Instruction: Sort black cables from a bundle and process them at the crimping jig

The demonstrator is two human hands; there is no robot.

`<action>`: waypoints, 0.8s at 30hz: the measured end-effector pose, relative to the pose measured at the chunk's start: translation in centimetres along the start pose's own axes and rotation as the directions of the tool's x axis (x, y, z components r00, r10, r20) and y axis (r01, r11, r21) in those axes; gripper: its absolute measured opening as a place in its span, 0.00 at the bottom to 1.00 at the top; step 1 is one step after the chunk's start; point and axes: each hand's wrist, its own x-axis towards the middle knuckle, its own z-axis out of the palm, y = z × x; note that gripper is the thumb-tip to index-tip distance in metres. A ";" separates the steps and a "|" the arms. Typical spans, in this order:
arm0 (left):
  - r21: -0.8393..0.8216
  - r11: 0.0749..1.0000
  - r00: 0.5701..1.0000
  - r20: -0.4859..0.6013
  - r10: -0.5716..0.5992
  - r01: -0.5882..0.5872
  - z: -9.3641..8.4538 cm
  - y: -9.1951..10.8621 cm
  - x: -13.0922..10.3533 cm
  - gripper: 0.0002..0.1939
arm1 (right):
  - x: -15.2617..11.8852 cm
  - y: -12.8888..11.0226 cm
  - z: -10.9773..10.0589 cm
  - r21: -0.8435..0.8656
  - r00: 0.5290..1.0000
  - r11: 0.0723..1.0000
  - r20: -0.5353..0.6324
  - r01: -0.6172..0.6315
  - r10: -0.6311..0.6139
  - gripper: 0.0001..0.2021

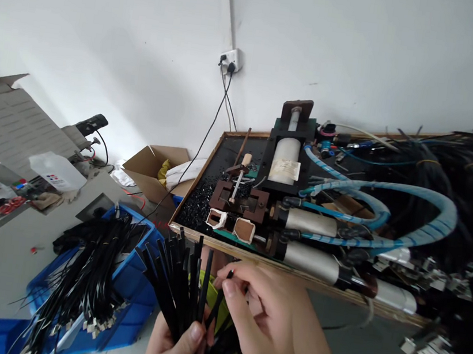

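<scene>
My left hand (179, 348) is closed round a bundle of flat black strips (174, 285), which look like cable ends. Their upper ends fan out above my fingers, and the lower part of the bundle is hidden by my hands. To the right, my right hand (264, 314) pinches a single black strip (215, 309) near its tip between thumb and fingers. Just beyond both hands stands a wooden-edged bench (193, 240) carrying a brown metal fixture (240, 200).
Metal cylinders (308, 262) and blue-wrapped air hoses (431, 217) lie on the bench, with black scraps (196, 202) at its left. Black cables with metal connectors (93, 274) fill a blue bin (132, 308) on my left. A cardboard box (148, 171) stands behind.
</scene>
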 end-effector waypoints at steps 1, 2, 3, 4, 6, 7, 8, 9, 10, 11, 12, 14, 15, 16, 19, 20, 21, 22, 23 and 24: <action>-0.002 1.000 1.000 -0.018 0.002 -0.002 0.1 0.0 0.0 0.20 | -0.1 0.0 0.1 -0.009 1.000 1.000 -0.009 0.006 -0.006 0.07; -0.004 1.000 0.999 -0.037 0.005 -0.005 0.3 0.1 -0.1 0.19 | -0.3 -0.1 0.2 -0.014 1.000 1.000 -0.013 0.021 -0.021 0.08; -0.005 1.000 0.999 -0.042 0.007 -0.007 0.4 0.2 -0.1 0.19 | -0.4 -0.1 0.3 -0.014 0.999 0.999 -0.012 0.048 -0.048 0.10; -0.005 1.000 0.999 -0.041 0.012 -0.012 0.6 0.3 0.0 0.19 | -0.5 -0.1 0.3 -0.012 0.997 0.997 -0.009 0.080 -0.080 0.12; -0.006 1.000 0.999 -0.021 0.027 -0.027 0.8 0.5 0.0 0.18 | -0.6 -0.1 0.4 -0.016 0.988 0.988 -0.007 0.151 -0.151 0.15; -0.006 0.999 0.999 -0.008 0.032 -0.032 0.8 0.6 0.0 0.18 | -0.6 0.0 0.5 -0.019 0.983 0.983 -0.010 0.181 -0.181 0.16; -0.006 1.000 1.000 -0.001 0.031 -0.031 0.8 0.6 0.1 0.18 | -0.6 0.0 0.5 -0.021 0.979 0.979 -0.017 0.202 -0.203 0.17; -0.008 1.000 1.000 0.001 0.025 -0.025 0.8 0.6 0.1 0.18 | -0.6 -0.1 0.5 -0.021 0.976 0.977 -0.023 0.214 -0.214 0.19; -0.013 1.000 1.000 -0.003 0.019 -0.019 0.8 0.6 0.1 0.18 | -0.6 -0.1 0.5 -0.018 0.976 0.976 -0.029 0.217 -0.218 0.20; -0.022 1.000 1.000 -0.009 0.014 -0.014 0.7 0.5 0.1 0.18 | -0.6 -0.1 0.5 -0.013 0.975 0.976 -0.034 0.218 -0.218 0.20; -0.030 0.999 1.000 -0.013 0.012 -0.013 0.7 0.5 0.1 0.18 | -0.6 -0.1 0.5 -0.005 0.976 0.977 -0.038 0.214 -0.214 0.21; -0.039 0.999 1.000 -0.005 0.016 -0.016 0.6 0.4 0.1 0.17 | -0.7 0.0 0.6 0.033 0.983 0.983 -0.035 0.181 -0.179 0.20; -0.036 0.999 1.000 0.007 0.019 -0.019 0.6 0.4 0.1 0.17 | -0.8 0.0 0.7 0.077 0.990 0.987 -0.033 0.142 -0.140 0.18; -0.027 0.999 0.999 0.024 0.021 -0.021 0.6 0.4 0.2 0.17 | -0.9 0.1 0.7 0.140 0.996 0.986 -0.029 0.085 -0.082 0.16; -0.004 0.999 0.995 0.092 0.038 -0.038 0.5 0.6 0.3 0.19 | -0.9 0.5 1.0 0.353 0.990 0.925 0.023 -0.140 0.141 0.06; 0.000 0.999 0.992 0.115 0.048 -0.048 0.4 0.7 0.3 0.19 | -0.9 0.6 1.0 0.400 0.976 0.892 0.042 -0.211 0.213 0.07; 0.000 0.999 0.990 0.134 0.054 -0.054 0.2 0.7 0.3 0.20 | -0.8 0.6 1.1 0.427 0.957 0.860 0.058 -0.280 0.283 0.11; -0.003 0.999 0.987 0.149 0.054 -0.054 0.0 0.6 0.2 0.19 | -0.7 0.6 1.2 0.443 0.933 0.827 0.070 -0.347 0.354 0.14; -0.009 0.999 0.985 0.164 0.048 -0.048 -0.2 0.5 0.2 0.19 | -0.5 0.5 1.2 0.450 0.902 0.792 0.079 -0.412 0.424 0.17; -0.015 0.999 0.982 0.183 0.041 -0.039 -0.5 0.4 0.2 0.18 | -0.3 0.4 1.3 0.450 0.868 0.758 0.091 -0.473 0.487 0.19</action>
